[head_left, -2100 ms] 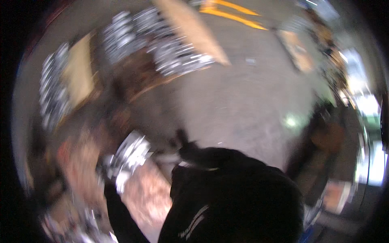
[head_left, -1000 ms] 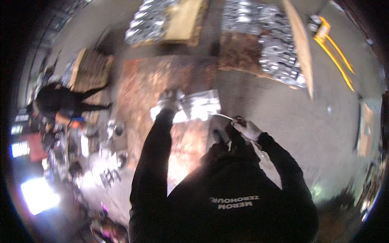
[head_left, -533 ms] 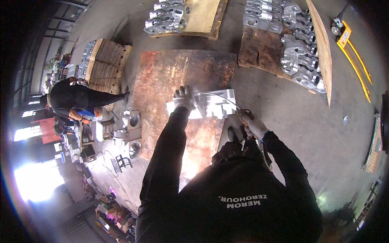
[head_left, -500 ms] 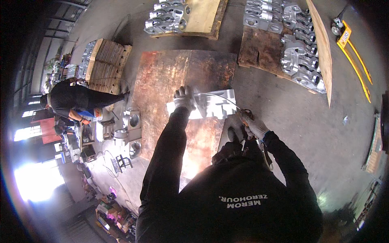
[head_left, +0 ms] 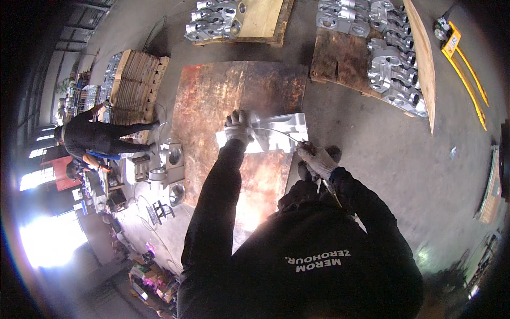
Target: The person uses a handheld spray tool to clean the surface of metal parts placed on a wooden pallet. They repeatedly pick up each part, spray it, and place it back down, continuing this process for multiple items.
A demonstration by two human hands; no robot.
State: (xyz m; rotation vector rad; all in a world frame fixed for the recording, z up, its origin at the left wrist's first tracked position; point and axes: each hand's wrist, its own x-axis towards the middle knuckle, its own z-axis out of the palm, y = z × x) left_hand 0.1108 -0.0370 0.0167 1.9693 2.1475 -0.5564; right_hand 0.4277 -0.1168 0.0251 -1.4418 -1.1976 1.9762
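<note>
A bright silver metal casting (head_left: 289, 127) lies across a worn, rust-stained table top (head_left: 212, 90) in front of me. My left hand (head_left: 237, 126), in a whitish glove, grips the casting near its left end, fingers bent over it. Beside those fingers is a blurred grey patch I cannot make out. At the casting's right near corner, my gloved right hand (head_left: 315, 159) is closed around an air blow gun, mostly hidden by the palm. Its long thin nozzle tube (head_left: 276, 131) curves left over the casting toward my left hand. A hose (head_left: 333, 192) trails from the gun below my wrist.
Several silver castings (head_left: 398, 69) stand on a pallet at the far right, more (head_left: 212, 21) on a far pallet. A yellow pallet jack (head_left: 462, 64) is at right. Left are a co-worker (head_left: 95, 133), stacked wooden boards (head_left: 139, 80) and large ringed metal parts (head_left: 174, 157).
My right hand has moved left and slightly up with the blow gun, closer to the casting. The left hand keeps its place on the casting. The co-worker at left has shifted stance.
</note>
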